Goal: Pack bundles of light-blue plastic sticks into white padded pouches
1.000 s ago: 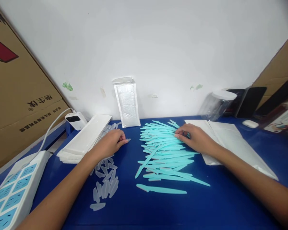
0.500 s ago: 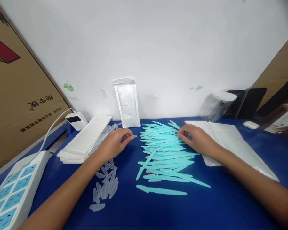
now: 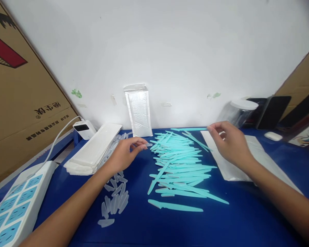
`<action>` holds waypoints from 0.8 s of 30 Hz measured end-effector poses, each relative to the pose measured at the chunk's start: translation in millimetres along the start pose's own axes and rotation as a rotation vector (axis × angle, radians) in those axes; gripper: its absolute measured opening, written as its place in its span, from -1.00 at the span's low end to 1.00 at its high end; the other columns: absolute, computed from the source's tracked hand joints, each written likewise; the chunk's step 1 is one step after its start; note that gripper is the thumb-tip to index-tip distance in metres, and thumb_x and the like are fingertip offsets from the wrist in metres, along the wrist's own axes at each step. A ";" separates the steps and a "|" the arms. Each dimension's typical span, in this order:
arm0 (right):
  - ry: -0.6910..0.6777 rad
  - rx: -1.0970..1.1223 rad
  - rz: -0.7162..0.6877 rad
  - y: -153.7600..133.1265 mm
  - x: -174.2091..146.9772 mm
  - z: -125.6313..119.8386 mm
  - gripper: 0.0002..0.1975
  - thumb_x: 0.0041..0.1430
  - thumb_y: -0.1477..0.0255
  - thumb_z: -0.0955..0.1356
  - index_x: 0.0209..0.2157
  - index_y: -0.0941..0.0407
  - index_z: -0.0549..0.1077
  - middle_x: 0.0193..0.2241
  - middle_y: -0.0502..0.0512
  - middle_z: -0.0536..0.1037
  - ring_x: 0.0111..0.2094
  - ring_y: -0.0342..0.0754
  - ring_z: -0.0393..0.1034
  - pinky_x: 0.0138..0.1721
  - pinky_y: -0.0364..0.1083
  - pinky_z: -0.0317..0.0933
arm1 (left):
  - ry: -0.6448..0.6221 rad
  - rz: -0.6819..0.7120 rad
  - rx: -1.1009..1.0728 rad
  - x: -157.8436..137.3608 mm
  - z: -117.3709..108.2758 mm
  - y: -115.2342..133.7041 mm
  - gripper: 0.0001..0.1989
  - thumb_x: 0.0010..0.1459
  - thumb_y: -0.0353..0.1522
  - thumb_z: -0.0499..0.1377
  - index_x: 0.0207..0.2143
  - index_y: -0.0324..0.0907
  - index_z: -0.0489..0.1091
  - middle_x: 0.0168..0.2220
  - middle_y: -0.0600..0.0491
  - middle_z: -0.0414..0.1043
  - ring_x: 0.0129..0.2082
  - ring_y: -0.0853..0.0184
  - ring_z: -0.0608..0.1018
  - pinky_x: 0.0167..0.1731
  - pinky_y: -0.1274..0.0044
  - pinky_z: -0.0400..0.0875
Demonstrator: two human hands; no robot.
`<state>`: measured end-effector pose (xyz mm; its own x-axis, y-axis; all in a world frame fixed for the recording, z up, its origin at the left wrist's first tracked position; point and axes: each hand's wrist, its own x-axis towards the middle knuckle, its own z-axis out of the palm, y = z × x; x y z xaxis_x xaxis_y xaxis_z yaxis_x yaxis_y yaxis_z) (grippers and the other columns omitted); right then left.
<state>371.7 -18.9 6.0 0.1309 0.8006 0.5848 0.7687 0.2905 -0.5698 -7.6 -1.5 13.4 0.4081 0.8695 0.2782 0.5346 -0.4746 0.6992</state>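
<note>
In the head view, my left hand (image 3: 126,152) pinches a small translucent razor cap (image 3: 149,145) at its fingertips, just left of the razor pile. My right hand (image 3: 229,142) grips the end of a turquoise eyebrow razor (image 3: 189,129), which points left behind the pile. Many more turquoise eyebrow razors (image 3: 180,168) lie heaped between my hands, with a single razor (image 3: 176,206) lying apart in front. Loose translucent caps (image 3: 115,202) are scattered near my left forearm, which hides part of them.
White padded envelopes (image 3: 94,147) lie stacked at left, and a silvery padded envelope (image 3: 137,111) leans on the wall. A power strip (image 3: 38,192) is at front left. White bags (image 3: 262,154) lie under my right arm, near a clear jar (image 3: 238,111) on the blue table (image 3: 185,230).
My right hand has drawn back to the right and up from the pile, now with a razor in it. My left hand keeps its pinch on the cap, nearly still.
</note>
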 end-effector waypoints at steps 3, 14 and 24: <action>-0.096 0.160 0.103 -9.1 0.1 -6.0 -0.61 0.37 0.00 0.34 -0.28 0.04 0.49 -0.36 0.12 0.55 -0.36 0.06 0.42 -0.35 -0.01 0.28 | -0.011 -0.069 -0.143 -0.7 2.3 0.1 -0.72 0.39 -0.15 0.24 -0.04 -0.14 0.58 -0.14 -0.04 0.71 -0.11 0.16 0.71 -0.16 0.39 0.53; -0.343 0.342 0.100 -27.0 -8.9 -0.2 -0.56 0.32 -0.04 0.39 -0.31 0.08 0.51 -0.51 -0.03 0.38 -0.51 -0.10 0.21 -0.45 -0.08 0.15 | -0.013 -0.081 -0.226 0.2 4.5 4.4 -0.74 0.33 -0.17 0.31 -0.11 -0.16 0.62 -0.17 -0.03 0.73 -0.12 0.16 0.74 -0.11 0.40 0.56; -0.381 0.363 0.111 -30.1 -11.2 -0.5 -0.58 0.34 -0.02 0.39 -0.30 0.07 0.50 -0.44 0.00 0.42 -0.48 -0.10 0.23 -0.44 -0.08 0.17 | -0.052 -0.071 -0.231 -5.1 10.1 8.9 -0.77 0.32 -0.18 0.33 -0.11 -0.11 0.64 -0.16 0.01 0.73 -0.13 0.19 0.73 -0.08 0.43 0.58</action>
<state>347.4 -36.9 16.8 -0.0888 0.9507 0.2971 0.4883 0.3016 -0.8189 2.5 -11.6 11.6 0.4162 0.8885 0.1932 0.3823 -0.3638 0.8494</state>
